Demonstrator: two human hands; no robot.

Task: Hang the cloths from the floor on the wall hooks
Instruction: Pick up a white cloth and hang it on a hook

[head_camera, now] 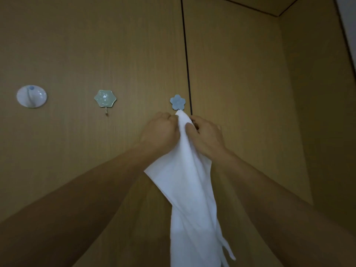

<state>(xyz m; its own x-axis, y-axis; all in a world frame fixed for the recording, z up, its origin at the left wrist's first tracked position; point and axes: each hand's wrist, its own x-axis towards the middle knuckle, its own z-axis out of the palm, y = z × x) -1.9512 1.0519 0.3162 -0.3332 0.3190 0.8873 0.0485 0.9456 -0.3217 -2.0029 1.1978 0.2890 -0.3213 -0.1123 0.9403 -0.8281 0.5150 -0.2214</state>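
Cloth point(189, 189): soft, light, floppy; we'd grab its top edge.
Grip: our left hand point(161, 130) and right hand point(207, 135) both clutch it.

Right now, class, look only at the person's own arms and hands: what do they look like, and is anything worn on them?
The left hand and right hand are bare, with no gloves. The left forearm and right forearm are uncovered as far as the frame's edge, and no sleeve or cuff shows. No watch, bracelet or ring shows on the sides facing the camera.
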